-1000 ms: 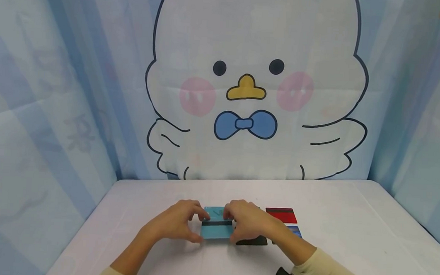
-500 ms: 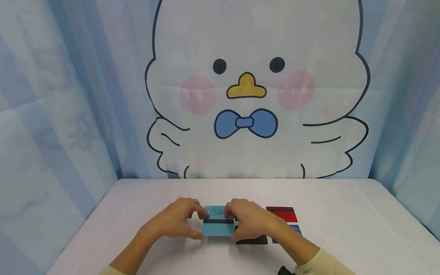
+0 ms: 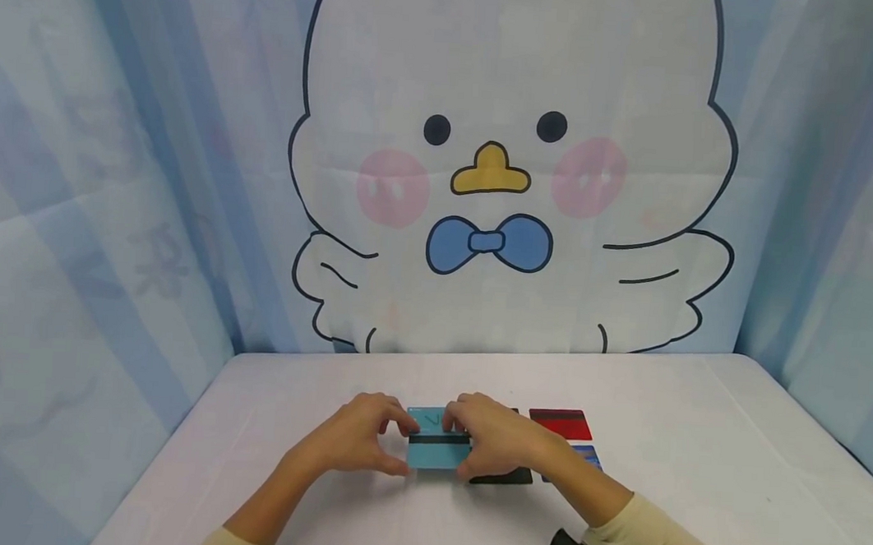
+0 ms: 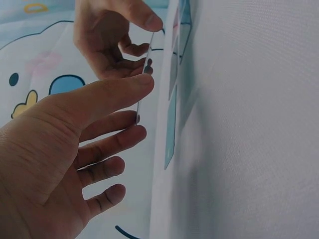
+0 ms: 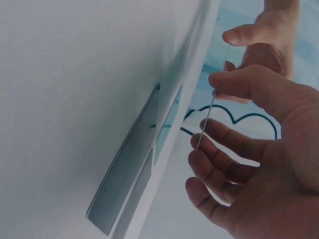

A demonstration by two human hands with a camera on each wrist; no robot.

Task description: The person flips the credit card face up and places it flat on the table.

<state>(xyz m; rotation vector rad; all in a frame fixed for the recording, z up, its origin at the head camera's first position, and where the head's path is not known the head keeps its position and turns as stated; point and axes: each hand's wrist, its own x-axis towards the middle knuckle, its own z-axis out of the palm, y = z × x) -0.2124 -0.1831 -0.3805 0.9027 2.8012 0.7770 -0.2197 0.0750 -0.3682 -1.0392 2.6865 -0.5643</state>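
Pinched by left hand (image 3: 357,435) and right hand (image 3: 495,432): light-blue, black-striped, rectangular plastic-looking card (image 3: 437,457) | between hands, above surface (image 3: 664,449) | shifted slightly toward right-hand side since a second ago | seemingly being positioned, unreleased

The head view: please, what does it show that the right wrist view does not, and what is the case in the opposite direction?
Only the head view: the red card, the yellow beak and blue bow tie printed on the backdrop, and a beige sleeve.

Only the right wrist view: the held card seen edge-on, with a plain gap between it and the white table.

Both: the left hand, the right hand, that same card between them, the table, and a dark card lying on it.
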